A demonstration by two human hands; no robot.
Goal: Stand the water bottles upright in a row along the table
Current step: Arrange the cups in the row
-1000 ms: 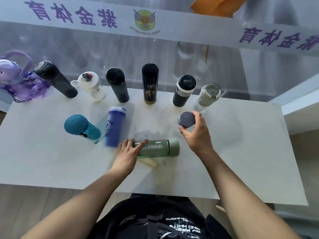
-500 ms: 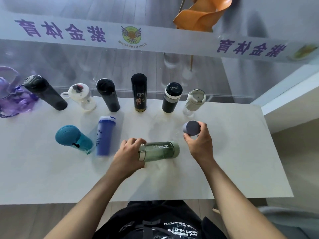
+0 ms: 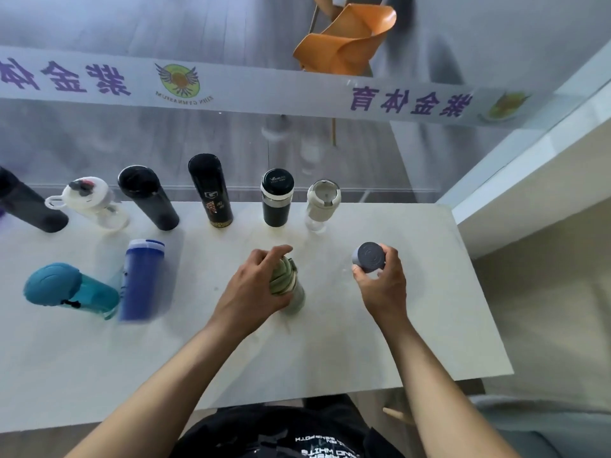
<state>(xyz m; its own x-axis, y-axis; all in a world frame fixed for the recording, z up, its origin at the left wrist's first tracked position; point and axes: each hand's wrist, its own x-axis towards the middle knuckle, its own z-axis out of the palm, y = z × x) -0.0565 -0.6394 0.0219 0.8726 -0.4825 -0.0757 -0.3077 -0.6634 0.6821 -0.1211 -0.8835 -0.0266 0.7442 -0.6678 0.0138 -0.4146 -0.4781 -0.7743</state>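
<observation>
My left hand [image 3: 254, 289] grips the top of a pale green bottle [image 3: 291, 292], which stands nearly upright at the middle of the white table [image 3: 330, 352]. To its right, my right hand [image 3: 383, 285] holds a bottle with a grey cap [image 3: 369, 257]; its body is hidden by my fingers. Along the table's far edge stand several bottles: a dark one [image 3: 26, 206], a white one with a loop [image 3: 89, 203], a black one [image 3: 148, 196], a tall black one with a print [image 3: 211, 190], a black-and-white one [image 3: 277, 196] and a clear one with a beige lid [image 3: 322, 203].
At the left, nearer to me, stand a teal bottle [image 3: 71, 290] and a blue bottle [image 3: 142, 279]. A glass wall with a printed band runs behind the table. An orange chair [image 3: 344, 41] is beyond the glass. The table's right edge is near a white ledge.
The green bottle lay on its side under my left hand; it has been tipped up to nearly upright. My right hand has carried the grey-capped bottle to the right.
</observation>
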